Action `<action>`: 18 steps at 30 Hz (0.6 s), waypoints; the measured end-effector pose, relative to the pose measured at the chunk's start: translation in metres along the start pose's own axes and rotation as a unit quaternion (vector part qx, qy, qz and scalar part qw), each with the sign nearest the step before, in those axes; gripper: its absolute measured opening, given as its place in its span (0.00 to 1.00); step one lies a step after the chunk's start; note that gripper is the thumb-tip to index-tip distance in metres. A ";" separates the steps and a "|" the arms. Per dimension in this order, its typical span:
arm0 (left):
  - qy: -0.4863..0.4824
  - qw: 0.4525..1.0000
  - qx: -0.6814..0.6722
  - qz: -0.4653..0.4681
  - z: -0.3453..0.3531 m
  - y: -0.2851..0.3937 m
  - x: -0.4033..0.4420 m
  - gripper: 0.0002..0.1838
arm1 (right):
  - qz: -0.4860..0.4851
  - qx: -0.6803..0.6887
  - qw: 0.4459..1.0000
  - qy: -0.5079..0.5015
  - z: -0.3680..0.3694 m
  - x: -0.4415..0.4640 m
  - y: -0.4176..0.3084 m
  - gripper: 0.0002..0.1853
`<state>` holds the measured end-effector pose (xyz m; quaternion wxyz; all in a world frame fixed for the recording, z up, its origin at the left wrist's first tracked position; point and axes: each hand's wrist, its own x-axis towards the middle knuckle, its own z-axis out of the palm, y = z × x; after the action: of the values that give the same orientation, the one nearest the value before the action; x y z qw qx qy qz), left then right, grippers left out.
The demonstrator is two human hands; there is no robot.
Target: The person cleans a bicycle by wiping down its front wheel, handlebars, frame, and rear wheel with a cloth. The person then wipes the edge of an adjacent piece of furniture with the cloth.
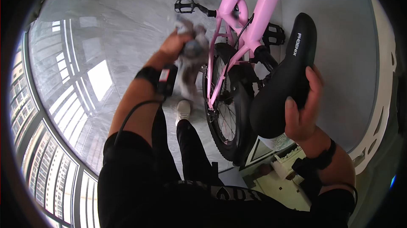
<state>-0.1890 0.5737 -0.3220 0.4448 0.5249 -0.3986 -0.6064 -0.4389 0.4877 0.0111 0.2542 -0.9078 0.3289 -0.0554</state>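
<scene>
Beyond the nose of the black PHOENIX bicycle saddle (283, 88), the pink bike frame (263, 14) runs out of view at the top edge, while left of the saddle a greyish cloth (197, 52) is too motion-blurred to make out its folds. The left hand (173, 43) has its fingers closed on that cloth, their tips hidden; the right hand (306, 122), fingers and thumb parted, touches the saddle's rear right side.
</scene>
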 end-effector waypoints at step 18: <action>-0.066 0.911 0.358 -0.192 0.183 -0.123 -0.057 0.39 | 0.007 0.046 0.998 -0.040 0.000 -0.004 0.011 0.43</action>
<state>-0.3825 0.6663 -0.3992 0.0741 0.6740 -0.5090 -0.5302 -0.4486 0.4828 0.0057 0.3091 -0.8945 0.3215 -0.0322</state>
